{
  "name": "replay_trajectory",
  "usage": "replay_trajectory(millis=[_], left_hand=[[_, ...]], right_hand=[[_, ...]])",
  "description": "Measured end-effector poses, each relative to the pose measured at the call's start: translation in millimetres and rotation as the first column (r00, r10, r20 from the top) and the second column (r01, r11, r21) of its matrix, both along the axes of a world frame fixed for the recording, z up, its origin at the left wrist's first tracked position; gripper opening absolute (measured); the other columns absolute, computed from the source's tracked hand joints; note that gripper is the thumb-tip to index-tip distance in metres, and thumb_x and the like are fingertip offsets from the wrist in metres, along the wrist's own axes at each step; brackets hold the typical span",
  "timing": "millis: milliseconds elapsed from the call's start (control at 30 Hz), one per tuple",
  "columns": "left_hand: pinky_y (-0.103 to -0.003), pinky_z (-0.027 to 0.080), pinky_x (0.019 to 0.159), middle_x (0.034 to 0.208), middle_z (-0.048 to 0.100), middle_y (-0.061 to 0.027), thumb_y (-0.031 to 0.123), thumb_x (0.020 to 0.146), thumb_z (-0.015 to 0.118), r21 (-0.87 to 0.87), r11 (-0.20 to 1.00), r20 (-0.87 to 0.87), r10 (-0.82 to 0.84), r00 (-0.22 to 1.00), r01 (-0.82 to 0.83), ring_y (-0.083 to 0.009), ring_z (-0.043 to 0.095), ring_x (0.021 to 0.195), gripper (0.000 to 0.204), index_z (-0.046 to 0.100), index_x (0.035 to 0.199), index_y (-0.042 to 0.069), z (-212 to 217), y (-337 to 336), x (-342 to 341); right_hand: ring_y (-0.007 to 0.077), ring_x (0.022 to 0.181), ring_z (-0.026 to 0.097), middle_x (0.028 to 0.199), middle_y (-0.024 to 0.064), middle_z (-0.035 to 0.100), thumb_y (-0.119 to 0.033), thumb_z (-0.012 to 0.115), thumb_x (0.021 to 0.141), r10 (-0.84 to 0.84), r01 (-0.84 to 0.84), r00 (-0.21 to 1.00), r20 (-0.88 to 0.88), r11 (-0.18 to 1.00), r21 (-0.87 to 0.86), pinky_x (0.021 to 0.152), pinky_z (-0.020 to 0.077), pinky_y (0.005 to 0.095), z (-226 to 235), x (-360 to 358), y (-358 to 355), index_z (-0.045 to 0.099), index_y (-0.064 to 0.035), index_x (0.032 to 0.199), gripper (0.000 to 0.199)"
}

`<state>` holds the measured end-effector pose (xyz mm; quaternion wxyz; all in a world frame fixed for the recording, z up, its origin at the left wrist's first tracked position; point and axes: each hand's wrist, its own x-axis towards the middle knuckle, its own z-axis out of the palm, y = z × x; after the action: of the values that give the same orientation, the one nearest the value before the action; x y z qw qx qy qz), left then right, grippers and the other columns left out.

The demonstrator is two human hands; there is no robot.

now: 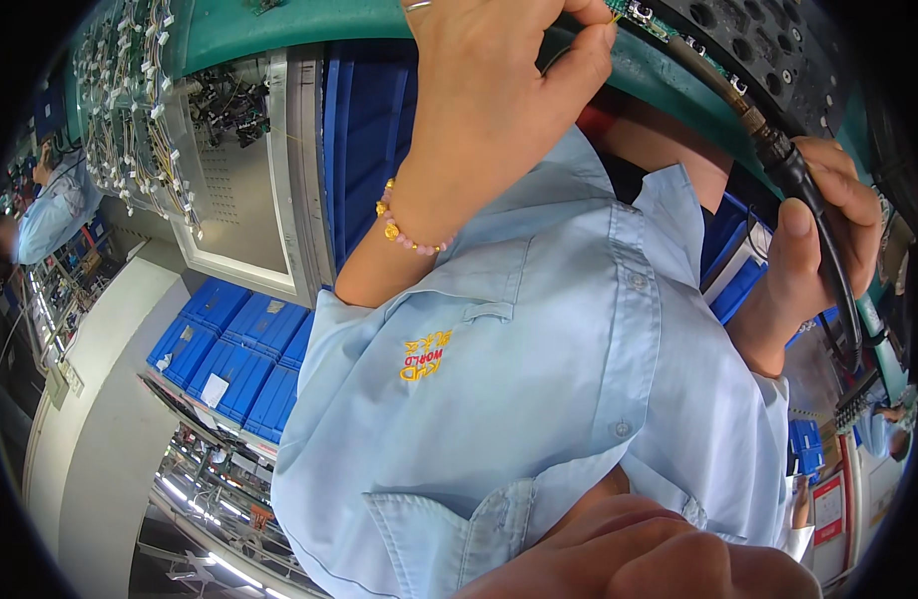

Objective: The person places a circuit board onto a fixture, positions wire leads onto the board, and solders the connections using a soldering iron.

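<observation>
At the top of the head view, my left hand (499, 95) has its thumb and forefinger pinched on a thin yellow wire (615, 19). The wire's end lies at the edge of a small green circuit board (657, 28), most of which is cut off by the frame. On the right, my right hand (828, 225) is wrapped round the black handle of a soldering iron (775, 148). The iron's tip points up and left, close to the board and my left fingertips. Whether the tip touches the board I cannot tell.
A black plate with round holes (763, 40) lies beside the board on the green bench top (279, 28). Wire bundles with white connectors (130, 110) hang over the bench at left. Blue bins (241, 334) are stacked below. Co-workers (65, 205) are at the far left and far right.
</observation>
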<state>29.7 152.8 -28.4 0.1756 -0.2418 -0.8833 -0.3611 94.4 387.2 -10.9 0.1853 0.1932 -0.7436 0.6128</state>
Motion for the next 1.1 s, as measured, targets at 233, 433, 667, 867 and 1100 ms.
replay_trajectory(millis=[233, 433, 667, 867, 1100], left_hand=[[-0.045, 0.027, 0.099, 0.118, 0.049, -0.0160, 0.008, 0.073, 0.068, -0.026, 1.000, -0.053, 0.000, 0.999, -0.002, -0.0359, 0.039, 0.117, 0.008, 0.063, 0.078, 0.008, -6.6, 4.3, -0.5], [-0.044, 0.028, 0.096, 0.116, 0.049, -0.0160, 0.007, 0.068, 0.069, -0.035, 0.999, -0.068, 0.023, 0.997, -0.026, -0.0346, 0.039, 0.114, 0.008, 0.062, 0.073, 0.008, 2.2, 9.2, -0.1], [-0.044, 0.028, 0.095, 0.115, 0.049, -0.0155, 0.007, 0.066, 0.069, -0.019, 0.999, 0.045, 0.050, 0.998, -0.050, -0.0338, 0.040, 0.113, 0.009, 0.062, 0.072, 0.008, 8.3, 9.6, 1.0], [-0.044, 0.028, 0.095, 0.115, 0.049, -0.0152, 0.007, 0.067, 0.069, -0.106, 0.993, -0.084, 0.036, 0.996, -0.045, -0.0336, 0.041, 0.112, 0.009, 0.062, 0.072, 0.009, -0.4, 7.0, 0.2], [-0.044, 0.028, 0.095, 0.115, 0.049, -0.0155, 0.007, 0.067, 0.069, -0.093, 0.995, -0.051, 0.035, 0.998, -0.039, -0.0337, 0.040, 0.112, 0.009, 0.062, 0.071, 0.008, 1.8, 7.5, 0.4]], right_hand=[[0.0215, 0.078, 0.061, 0.091, 0.0271, 0.061, 0.003, 0.068, 0.078, 0.014, -0.013, 1.000, -0.006, 0.999, 0.031, 0.071, 0.0493, 0.0268, 2.2, 0.2, 1.3, 0.053, 0.0101, 0.098, 0.027], [0.0218, 0.079, 0.062, 0.091, 0.0270, 0.062, 0.003, 0.068, 0.077, -0.008, 0.007, 1.000, 0.007, 0.997, 0.079, 0.072, 0.0495, 0.0266, 3.7, 1.4, -0.8, 0.053, 0.0110, 0.098, 0.027], [0.0240, 0.082, 0.065, 0.093, 0.0270, 0.062, 0.003, 0.070, 0.076, -0.003, -0.001, 1.000, 0.027, 0.990, 0.139, 0.074, 0.0509, 0.0266, 4.5, 2.0, -2.8, 0.054, 0.0112, 0.098, 0.029], [0.0235, 0.082, 0.065, 0.094, 0.0267, 0.062, 0.004, 0.071, 0.076, -0.021, 0.015, 0.999, 0.032, 0.985, 0.173, 0.075, 0.0514, 0.0270, 4.5, 2.1, -6.1, 0.054, 0.0110, 0.098, 0.029], [0.0229, 0.080, 0.064, 0.092, 0.0257, 0.062, 0.004, 0.070, 0.076, 0.008, -0.018, 0.998, 0.062, 0.985, 0.169, 0.073, 0.0507, 0.0262, 10.5, 2.3, -9.3, 0.053, 0.0112, 0.098, 0.029]])
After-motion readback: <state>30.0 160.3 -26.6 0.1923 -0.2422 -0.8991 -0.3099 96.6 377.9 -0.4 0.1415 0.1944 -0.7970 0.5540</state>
